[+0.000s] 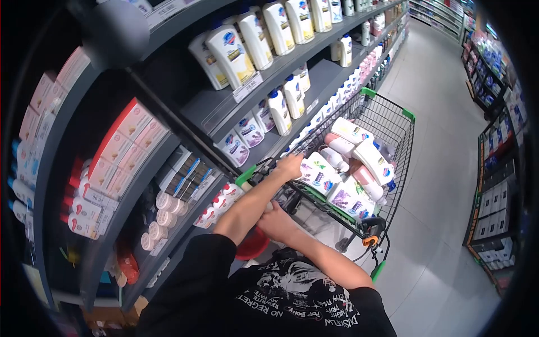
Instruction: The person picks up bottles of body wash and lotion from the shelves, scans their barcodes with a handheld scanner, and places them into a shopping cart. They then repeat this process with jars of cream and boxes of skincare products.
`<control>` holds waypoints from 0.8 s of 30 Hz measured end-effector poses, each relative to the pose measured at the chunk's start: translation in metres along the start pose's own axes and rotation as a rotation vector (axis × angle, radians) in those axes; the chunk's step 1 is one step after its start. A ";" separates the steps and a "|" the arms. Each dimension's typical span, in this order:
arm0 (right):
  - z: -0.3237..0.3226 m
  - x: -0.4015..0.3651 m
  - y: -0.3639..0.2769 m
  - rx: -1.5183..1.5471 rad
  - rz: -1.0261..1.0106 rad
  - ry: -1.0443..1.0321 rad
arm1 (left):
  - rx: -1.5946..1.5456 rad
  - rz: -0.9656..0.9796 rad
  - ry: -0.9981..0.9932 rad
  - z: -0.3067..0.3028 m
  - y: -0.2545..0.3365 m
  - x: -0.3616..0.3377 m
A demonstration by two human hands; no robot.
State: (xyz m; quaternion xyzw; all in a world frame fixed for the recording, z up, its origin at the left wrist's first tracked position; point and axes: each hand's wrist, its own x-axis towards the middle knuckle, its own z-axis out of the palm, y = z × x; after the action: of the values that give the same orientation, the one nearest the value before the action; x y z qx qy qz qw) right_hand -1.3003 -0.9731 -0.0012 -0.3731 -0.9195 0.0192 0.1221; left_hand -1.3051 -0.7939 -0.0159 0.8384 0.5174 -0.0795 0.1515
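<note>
A black wire shopping cart (400,126) with green corners stands in front of me, loaded with white pump bottles, pinkish bottles and refill packs with lavender pictures (351,197). My left hand (289,167) is closed at the near left corner of its basket, beside a white pack (320,173); the fingertips are partly hidden. Below it, my right hand (274,221) is wrapped around the cart's pale push handle (251,187), near the handle's left end. My left forearm passes over part of that handle.
Shelves at the left hold white body-wash bottles (230,53), lavender packs (249,129), pink soap boxes (126,140) and small round jars (157,230). A red basin-like object (252,244) sits low beside me. Tiled aisle floor (429,196) runs ahead, with stacked displays (494,213) on the right.
</note>
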 end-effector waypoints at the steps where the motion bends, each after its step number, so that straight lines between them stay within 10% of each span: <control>1: -0.006 -0.001 -0.001 0.025 0.025 -0.049 | 0.046 -0.017 -0.109 0.003 0.002 0.009; 17: 0.018 0.000 0.002 -0.034 0.042 0.183 | 0.463 -0.137 -0.191 0.043 0.006 0.047; 24: 0.019 0.000 0.002 0.165 0.036 0.087 | -0.173 -0.134 0.129 0.008 -0.002 0.027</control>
State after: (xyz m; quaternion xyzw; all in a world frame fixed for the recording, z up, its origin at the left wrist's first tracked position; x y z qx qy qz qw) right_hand -1.3033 -0.9706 -0.0201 -0.3787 -0.9019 0.0808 0.1916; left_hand -1.2948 -0.7729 -0.0317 0.7892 0.5858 0.0097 0.1840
